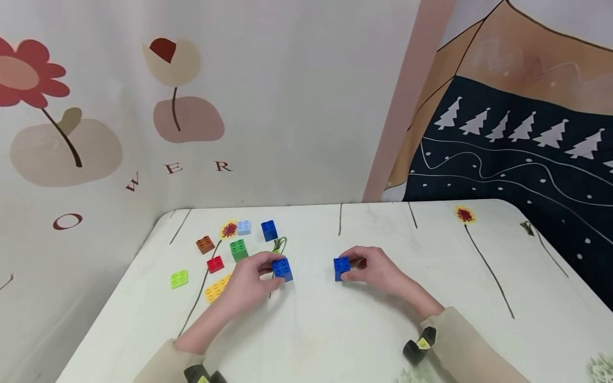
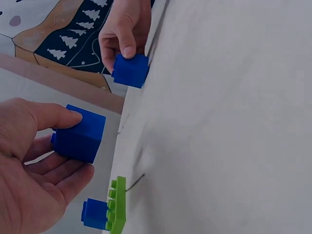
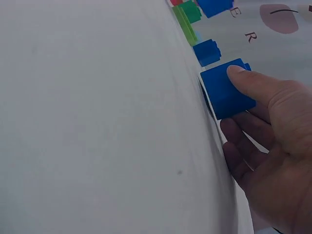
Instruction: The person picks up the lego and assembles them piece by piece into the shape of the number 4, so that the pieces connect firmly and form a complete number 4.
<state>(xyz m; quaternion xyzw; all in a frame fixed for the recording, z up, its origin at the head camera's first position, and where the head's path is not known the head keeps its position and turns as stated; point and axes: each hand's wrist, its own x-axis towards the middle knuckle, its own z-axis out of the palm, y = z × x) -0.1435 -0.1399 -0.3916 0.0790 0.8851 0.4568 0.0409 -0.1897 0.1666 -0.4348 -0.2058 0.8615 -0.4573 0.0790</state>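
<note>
My left hand pinches a blue toy brick between thumb and fingers, its studs facing up. The left wrist view shows that blue brick large, with the thumb on its near side. Across a gap, my right hand pinches a second blue brick of like size. In the right wrist view this brick sits between thumb and fingertips, close over the tabletop. A light green brick lies just beyond the left hand, mostly hidden by it in the head view.
Left of the hands lie a third blue brick, a pale blue one, a dark green one, and brown, red, lime and yellow bricks. The white table meets a printed curtain behind.
</note>
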